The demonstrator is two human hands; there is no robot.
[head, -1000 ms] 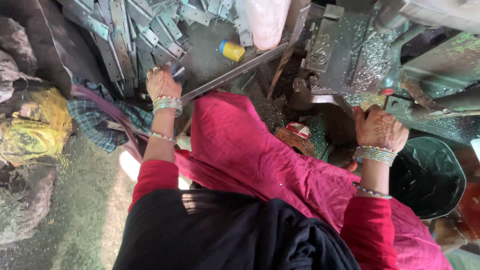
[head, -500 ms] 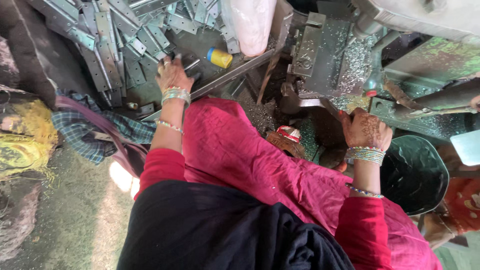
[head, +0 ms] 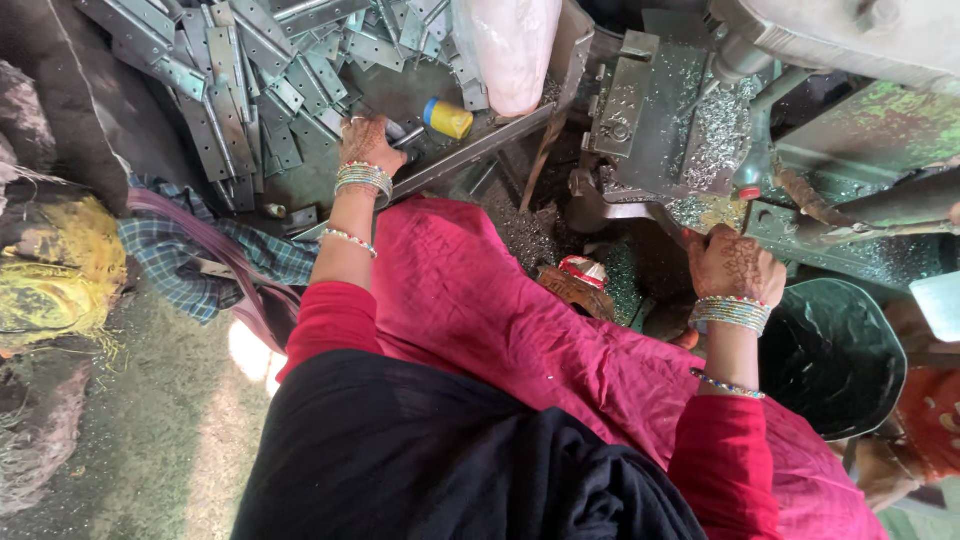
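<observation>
Reaching toward the far left, the left hand (head: pixel 368 142) rests at the near edge of a metal tray (head: pixel 480 150) heaped with flat grey metal brackets (head: pixel 240 100); the fingers are curled over a bracket, but the hand's back faces the camera and I cannot tell whether they grip it or merely press on it. A small yellow and blue cylinder (head: pixel 447 118) lies in the tray just right of that hand, and a pale plastic bag (head: pixel 510 45) hangs over the tray's right side, its top cut off by the frame. On the right, the right hand (head: pixel 735 265) sits against the near edge of a machine block (head: pixel 650 120) strewn with metal shavings (head: pixel 715 140); its fingertips are hidden under the block, so its grip cannot be judged either. Both wrists carry stacked bangles. A dark round basin (head: pixel 850 355) lies near right, partly covered by the forearm. A red garment (head: pixel 520 330) and black cloth (head: pixel 430 460) fill the near centre, hiding the floor beneath. A checked cloth (head: pixel 170 260) and a yellow bundle (head: pixel 50 270) lie at the left, indistinct.
</observation>
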